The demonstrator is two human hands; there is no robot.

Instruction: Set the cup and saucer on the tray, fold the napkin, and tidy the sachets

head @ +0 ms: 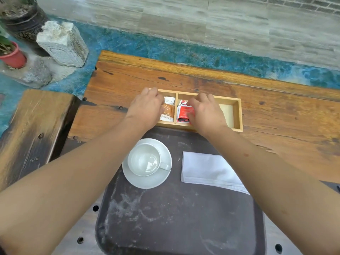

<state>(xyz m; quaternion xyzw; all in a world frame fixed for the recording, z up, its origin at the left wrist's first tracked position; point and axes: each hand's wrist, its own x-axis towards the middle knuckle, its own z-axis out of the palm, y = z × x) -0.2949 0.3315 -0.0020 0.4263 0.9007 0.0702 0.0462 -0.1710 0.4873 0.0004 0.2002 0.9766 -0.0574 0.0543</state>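
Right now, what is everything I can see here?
Table: one, worn brown wood, centre.
Tray: one, dark, scuffed, near edge of table.
Saucer: one, white, on tray's left.
Cup: one, white, empty, upright on saucer.
Napkin: one, white, folded, on tray's right.
Sachet box: one, pale wood, divided, beyond tray.
Sachets: several; brown and white in left compartment, red in middle.
Stone block: one, grey, far left.
Plant pot: one, red, far left.
Left hand: over box's left end.
Right hand: on red sachets.
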